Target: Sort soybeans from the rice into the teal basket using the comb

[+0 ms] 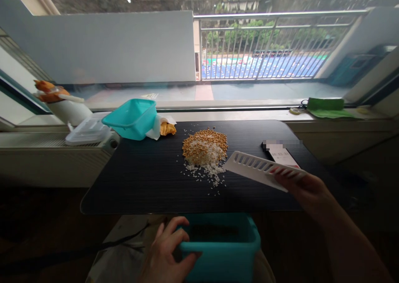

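Observation:
My left hand (174, 249) has its fingers hooked over the left rim of a teal plastic bin (222, 260), which is just below the table's front edge. The bin's inside is dark, and I cannot make out what it holds. In my right hand (308, 189) is a white slotted plastic tray (258, 171), gripped by its right end and tilted above the table. Its left end is beside a heap of yellow soybeans (204, 137). White rice grains (205, 164) lie over the heap and spill toward the front edge.
A phone (282, 154) showing a timer lies behind the tray. At the back left are a second teal bin (134, 119), a crumpled yellow-brown cloth (167, 128) and a clear lid (87, 130). Green cloth (327, 107) and a tape roll (295, 111) rest on the windowsill.

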Available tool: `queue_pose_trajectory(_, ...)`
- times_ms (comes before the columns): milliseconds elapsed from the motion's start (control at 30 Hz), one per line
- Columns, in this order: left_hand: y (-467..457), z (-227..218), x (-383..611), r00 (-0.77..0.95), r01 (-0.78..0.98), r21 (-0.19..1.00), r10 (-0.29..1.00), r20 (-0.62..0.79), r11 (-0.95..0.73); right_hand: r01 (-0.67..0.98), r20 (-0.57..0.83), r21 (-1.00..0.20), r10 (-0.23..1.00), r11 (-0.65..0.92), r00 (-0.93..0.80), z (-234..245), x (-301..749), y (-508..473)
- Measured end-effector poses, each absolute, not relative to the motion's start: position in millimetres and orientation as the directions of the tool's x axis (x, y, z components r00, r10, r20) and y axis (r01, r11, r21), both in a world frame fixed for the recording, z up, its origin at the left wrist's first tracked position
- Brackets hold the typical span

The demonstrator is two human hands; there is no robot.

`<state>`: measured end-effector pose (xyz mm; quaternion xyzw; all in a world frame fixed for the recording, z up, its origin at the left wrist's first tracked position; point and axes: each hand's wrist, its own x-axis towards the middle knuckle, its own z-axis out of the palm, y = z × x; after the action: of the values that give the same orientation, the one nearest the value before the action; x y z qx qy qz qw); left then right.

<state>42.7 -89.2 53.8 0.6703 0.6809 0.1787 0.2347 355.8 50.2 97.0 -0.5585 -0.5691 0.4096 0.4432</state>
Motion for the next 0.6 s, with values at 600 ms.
queue_pose_trajectory(600,-73.3,67.6,74.1,0.005,0.823,0.553,0.972,-0.234,0.129,0.450,0.334,-0.843,0.942,0.296,0.006,70.1,339.2,70.8)
